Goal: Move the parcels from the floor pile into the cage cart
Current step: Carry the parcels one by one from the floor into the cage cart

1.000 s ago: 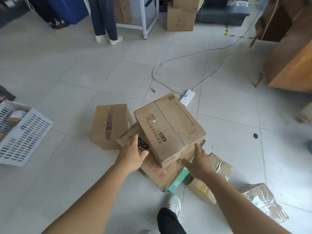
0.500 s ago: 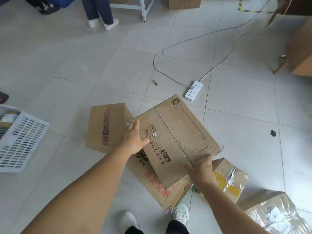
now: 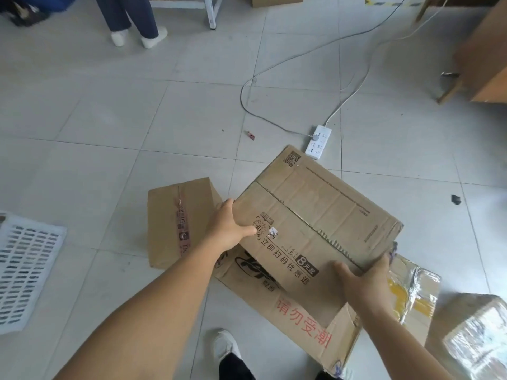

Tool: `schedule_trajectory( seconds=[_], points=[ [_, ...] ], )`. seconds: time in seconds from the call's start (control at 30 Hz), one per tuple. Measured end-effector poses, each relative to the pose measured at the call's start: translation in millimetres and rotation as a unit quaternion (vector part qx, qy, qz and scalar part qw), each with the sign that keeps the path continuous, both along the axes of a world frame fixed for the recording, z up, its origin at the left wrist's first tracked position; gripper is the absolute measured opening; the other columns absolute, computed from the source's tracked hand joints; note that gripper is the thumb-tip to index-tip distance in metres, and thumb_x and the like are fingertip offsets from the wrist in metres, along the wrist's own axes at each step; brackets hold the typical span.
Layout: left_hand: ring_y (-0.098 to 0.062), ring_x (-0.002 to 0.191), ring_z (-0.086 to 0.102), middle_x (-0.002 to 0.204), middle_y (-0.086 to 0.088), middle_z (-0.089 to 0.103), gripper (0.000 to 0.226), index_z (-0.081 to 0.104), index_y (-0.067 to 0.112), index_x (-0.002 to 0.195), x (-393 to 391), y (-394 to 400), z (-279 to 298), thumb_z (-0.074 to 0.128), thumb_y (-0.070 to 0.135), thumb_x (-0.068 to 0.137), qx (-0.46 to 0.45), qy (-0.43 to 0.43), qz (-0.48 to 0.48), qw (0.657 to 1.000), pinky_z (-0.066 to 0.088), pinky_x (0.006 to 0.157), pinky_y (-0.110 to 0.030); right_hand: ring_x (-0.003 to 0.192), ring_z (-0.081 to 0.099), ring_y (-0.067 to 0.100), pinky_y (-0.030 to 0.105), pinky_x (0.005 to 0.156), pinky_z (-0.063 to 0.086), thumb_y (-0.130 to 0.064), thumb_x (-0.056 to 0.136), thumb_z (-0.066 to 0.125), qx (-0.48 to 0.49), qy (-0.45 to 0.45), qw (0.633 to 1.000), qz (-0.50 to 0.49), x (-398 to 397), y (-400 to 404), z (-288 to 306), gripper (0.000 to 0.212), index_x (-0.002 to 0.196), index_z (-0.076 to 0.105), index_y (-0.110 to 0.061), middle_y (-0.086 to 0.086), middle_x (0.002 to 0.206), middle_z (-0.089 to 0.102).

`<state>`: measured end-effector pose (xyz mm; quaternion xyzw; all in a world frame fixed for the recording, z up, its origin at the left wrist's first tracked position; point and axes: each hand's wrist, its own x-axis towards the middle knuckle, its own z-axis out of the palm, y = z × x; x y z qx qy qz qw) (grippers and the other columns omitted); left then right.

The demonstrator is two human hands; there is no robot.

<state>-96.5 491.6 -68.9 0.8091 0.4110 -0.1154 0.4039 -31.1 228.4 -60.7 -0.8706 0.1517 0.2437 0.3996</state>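
Two bare hands hold one large cardboard box (image 3: 315, 215) at opposite edges. Left hand (image 3: 229, 229) grips the box's left edge, thumb lying across the printed top face, fingers wrapped out of sight behind the edge. Right hand (image 3: 365, 281) grips the near right corner, thumb on top, fingers curled under the side. This box sits tilted on top of a flatter carton (image 3: 288, 303) printed with red characters.

Five parcels are visible in the floor pile: the held box, the red-lettered carton beneath it, one taped brown box (image 3: 178, 220) just left of the left hand, one film-wrapped parcel with yellow tape (image 3: 414, 294) to the right, and one film-wrapped box (image 3: 472, 335) at the lower right edge. One white slotted plastic crate (image 3: 24, 267) lies at the left. One white power strip (image 3: 318, 142) with cables rests beyond the pile.

Floor (image 3: 109, 133) is pale square tile. One other person's legs (image 3: 131, 20) stand at the far side, near a white metal frame leg (image 3: 211, 10); wooden furniture (image 3: 485, 56) occupies the upper right.
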Motion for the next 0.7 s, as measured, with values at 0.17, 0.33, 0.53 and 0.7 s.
schedule_trajectory(
  seconds=[0.17,0.33,0.53,0.7],
  points=[
    [-0.022,0.138,0.034,0.152,-0.004,0.029,0.096,0.02,0.013,0.152,-48.1,51.5,-2.1,0.078,0.03,0.077,-0.013,-0.026,0.073,0.997,0.032,0.111,-0.036,0.12,0.054,0.03,0.053,0.097,0.047,-0.03,0.08,0.076,-0.01,-0.093,0.994,0.056,10.8,82.3,23.4,0.073,0.139,0.034,-0.021,0.006,0.133,0.051],
    [-0.021,0.131,0.043,0.149,-0.004,0.036,0.094,0.026,0.016,0.15,-87.2,101.3,2.2,0.08,0.032,0.075,-0.021,-0.086,0.181,0.979,0.039,0.107,-0.034,0.121,0.05,0.032,0.045,0.101,0.043,-0.033,0.085,0.069,-0.006,-0.123,0.985,0.123,21.6,166.1,37.8,0.075,0.147,0.027,-0.024,0.009,0.141,0.041],
    [-0.02,0.105,0.056,0.124,-0.003,0.041,0.07,0.047,0.014,0.132,-143.9,166.5,4.8,0.079,0.033,0.073,0.025,-0.101,0.271,0.957,0.048,0.092,-0.035,0.119,0.049,0.026,0.035,0.092,0.043,-0.03,0.087,0.065,0.06,-0.109,0.97,0.207,2.2,264.8,29.5,0.078,0.151,0.02,-0.033,0.005,0.141,0.035],
    [-0.023,0.099,0.052,0.115,-0.002,0.037,0.056,0.048,0.014,0.123,-181.9,191.0,-18.3,0.076,0.031,0.078,0.051,-0.064,0.334,0.939,0.045,0.085,-0.034,0.112,0.055,0.023,0.042,0.089,0.052,-0.024,0.084,0.068,0.082,-0.054,0.952,0.291,-18.2,330.1,-8.5,0.079,0.147,0.021,-0.03,0.0,0.139,0.047]
  ],
)
